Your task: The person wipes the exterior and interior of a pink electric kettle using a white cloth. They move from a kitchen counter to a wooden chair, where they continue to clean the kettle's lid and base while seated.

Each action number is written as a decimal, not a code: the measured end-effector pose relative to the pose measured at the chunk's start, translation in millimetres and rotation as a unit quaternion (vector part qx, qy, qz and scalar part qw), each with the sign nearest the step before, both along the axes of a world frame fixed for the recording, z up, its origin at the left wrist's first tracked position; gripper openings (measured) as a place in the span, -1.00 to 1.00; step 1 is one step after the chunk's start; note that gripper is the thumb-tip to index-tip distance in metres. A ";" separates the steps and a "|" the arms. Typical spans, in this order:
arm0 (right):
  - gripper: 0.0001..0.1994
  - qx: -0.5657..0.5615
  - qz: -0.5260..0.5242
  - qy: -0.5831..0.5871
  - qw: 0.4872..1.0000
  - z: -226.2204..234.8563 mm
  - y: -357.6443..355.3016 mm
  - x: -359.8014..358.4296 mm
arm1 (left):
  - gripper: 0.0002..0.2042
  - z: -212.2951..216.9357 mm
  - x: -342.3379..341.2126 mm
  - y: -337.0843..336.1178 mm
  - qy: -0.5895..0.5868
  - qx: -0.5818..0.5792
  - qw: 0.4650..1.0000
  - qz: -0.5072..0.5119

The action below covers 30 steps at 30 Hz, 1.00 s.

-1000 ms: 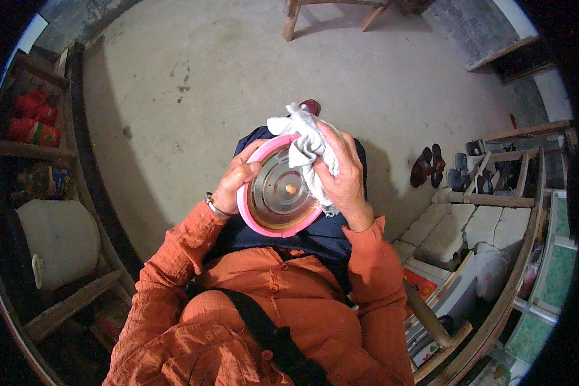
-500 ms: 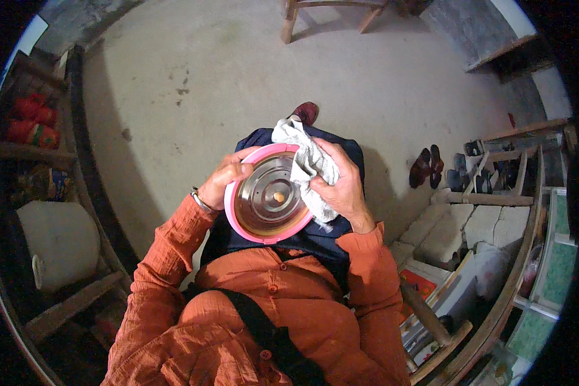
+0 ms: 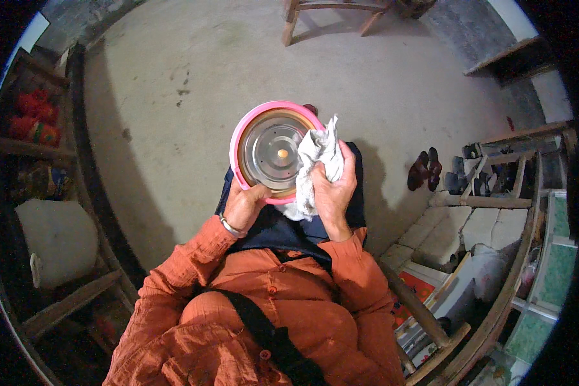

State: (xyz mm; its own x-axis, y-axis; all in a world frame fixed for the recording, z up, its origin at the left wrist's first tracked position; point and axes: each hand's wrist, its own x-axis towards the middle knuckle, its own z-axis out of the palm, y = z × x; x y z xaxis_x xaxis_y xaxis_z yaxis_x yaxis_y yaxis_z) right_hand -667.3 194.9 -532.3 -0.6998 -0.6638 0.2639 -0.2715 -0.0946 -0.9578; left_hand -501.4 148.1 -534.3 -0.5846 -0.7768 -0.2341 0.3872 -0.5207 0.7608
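Above my lap a round, pink-rimmed thing with a shiny metal inside (image 3: 269, 149) is held up; a small orange-yellow spot shows at its centre, and I cannot tell whether it is a lid or a dish. My left hand (image 3: 244, 206) grips its lower left rim, thumb over the edge. A crumpled white cloth (image 3: 318, 154) is bunched in my right hand (image 3: 333, 194). It lies against the right side of the rim, and part of it hangs below. My right fingers are partly hidden behind the cloth.
Wooden shelves with red items (image 3: 35, 119) and a large white roll-like object (image 3: 56, 241) stand at left. To the right are dark shoes (image 3: 424, 168), pale blocks (image 3: 437, 235) and a wooden rack (image 3: 495, 201). A wooden stool (image 3: 334, 8) stands ahead on the concrete floor.
The pink-rimmed thing has moved up and away from my body. My left hand has shifted from its left side to the lower left rim. The cloth has moved down along the right side.
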 end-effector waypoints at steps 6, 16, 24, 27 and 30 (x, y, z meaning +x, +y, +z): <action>-0.49 -0.042 0.082 0.329 0.940 29.4 -18.0 -42.7 | -0.57 -0.7 19.9 -19.6 -0.123 -0.034 0.987 -0.099; -0.40 0.029 0.062 -0.039 0.997 2.6 1.4 -13.3 | -0.27 17.3 -6.6 -2.5 -0.066 -0.033 0.994 0.080; -0.50 -0.007 0.036 0.250 0.968 10.6 -2.1 -38.6 | -0.27 22.3 6.4 -10.5 -0.126 -0.048 0.990 -0.050; -0.52 0.003 0.117 0.232 0.966 26.7 -10.3 -46.9 | -0.30 21.1 10.8 -24.0 -0.146 -0.081 0.984 -0.067; -0.56 0.006 0.087 0.126 0.988 11.7 -16.1 -41.9 | -0.28 29.1 15.8 -37.3 -0.112 -0.116 0.985 -0.067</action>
State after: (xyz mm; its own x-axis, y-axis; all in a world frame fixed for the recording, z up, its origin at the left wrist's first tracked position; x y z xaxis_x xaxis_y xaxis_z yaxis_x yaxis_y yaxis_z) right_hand -709.2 178.8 -520.6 -0.4879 -0.7724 0.4067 -0.4827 -0.1495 -0.8629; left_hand -485.6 110.8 -505.2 -0.6396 -0.7435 -0.1951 0.1348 -0.3584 0.9238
